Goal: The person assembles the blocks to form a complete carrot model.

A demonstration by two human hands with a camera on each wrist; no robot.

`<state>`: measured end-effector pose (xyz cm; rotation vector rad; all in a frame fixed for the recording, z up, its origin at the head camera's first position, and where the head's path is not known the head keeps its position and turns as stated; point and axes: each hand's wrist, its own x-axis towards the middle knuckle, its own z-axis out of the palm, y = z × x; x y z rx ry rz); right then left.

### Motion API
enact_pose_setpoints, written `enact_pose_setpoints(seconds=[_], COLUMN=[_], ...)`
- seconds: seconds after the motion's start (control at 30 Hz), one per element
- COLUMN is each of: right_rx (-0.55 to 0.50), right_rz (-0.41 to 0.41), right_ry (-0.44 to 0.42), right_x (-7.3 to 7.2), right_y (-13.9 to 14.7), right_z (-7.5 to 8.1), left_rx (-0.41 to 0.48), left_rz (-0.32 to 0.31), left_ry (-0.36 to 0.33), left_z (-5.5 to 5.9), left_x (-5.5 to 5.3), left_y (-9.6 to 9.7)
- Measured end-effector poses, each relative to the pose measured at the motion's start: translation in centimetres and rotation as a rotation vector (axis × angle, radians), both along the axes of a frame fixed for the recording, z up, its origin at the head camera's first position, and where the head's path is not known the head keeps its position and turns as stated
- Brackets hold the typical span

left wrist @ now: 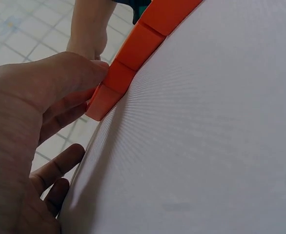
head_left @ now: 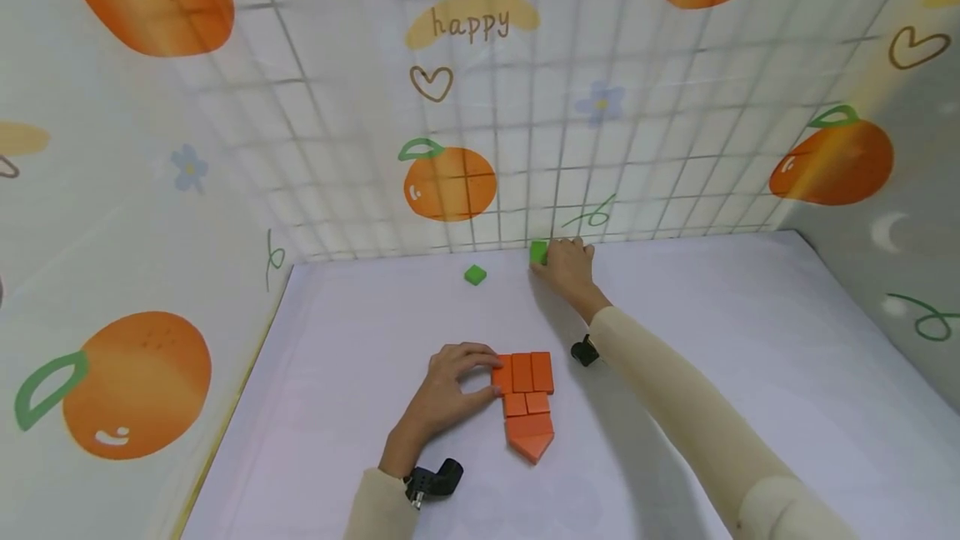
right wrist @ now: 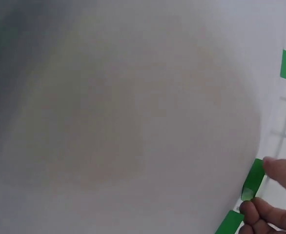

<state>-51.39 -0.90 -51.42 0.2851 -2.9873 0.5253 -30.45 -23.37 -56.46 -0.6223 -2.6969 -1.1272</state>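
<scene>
In the head view, my left hand (head_left: 447,382) is at the left side of an orange block arrangement, its thumb and index finger pinching the ends of the leftmost upper block (head_left: 503,377). The thumb lies against the orange blocks (left wrist: 121,73) in the left wrist view. Farther off, near the back wall, my right hand (head_left: 570,267) pinches a green block (head_left: 538,252) between thumb and fingers. The right wrist view shows this held green block (right wrist: 253,179), with another green block (right wrist: 230,223) close beside the fingers. A small green block (head_left: 475,275) lies apart, to the left.
Below the upper orange row are two small square blocks (head_left: 526,403), a wider block (head_left: 529,425) and a triangular block (head_left: 532,446). All lie on a white table (head_left: 360,332). A fruit-printed sheet over a wire grid (head_left: 337,148) rises at the back edge.
</scene>
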Motion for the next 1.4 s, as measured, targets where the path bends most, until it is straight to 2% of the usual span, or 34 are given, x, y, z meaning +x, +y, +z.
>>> enact_pose_setpoints(seconds=[0.13,0.3,0.53,0.67,0.83,1.07,1.23,1.4], right_rx=[-0.022,-0.043,-0.192,-0.207,-0.214,-0.202,-0.145,-0.098], right_rz=[-0.038,-0.04,-0.04,0.069,0.278,0.551,0.652,0.677], right_ry=[-0.024,-0.022,-0.01,0.014,0.044,0.033,0.02,-0.003], right_x=[-0.1,-0.3,0.0,1.3,4.0,7.9,9.6,10.4], right_y=[-0.1,0.0,1.4,2.3,3.4,3.9,3.8,3.7], right_z=[0.0,-0.2,0.2,1.2,2.1,2.0,1.6,1.6], left_rx=[0.002,-0.004,0.001,-0.009,-0.029,-0.021,-0.022,-0.02], left_rz=[-0.006,-0.007,-0.017,-0.015,-0.009,-0.005,-0.009,-0.012], left_ry=[0.0,-0.013,0.02,0.029,0.019,0.005,0.004,0.013], left_z=[0.0,0.1,0.3,0.4,0.4,0.1,0.0,0.1], left_x=[0.0,0.0,0.0,0.0,-0.1,-0.1,-0.1,-0.1], left_y=[0.1,0.2,0.2,0.1,0.0,-0.1,0.0,0.0])
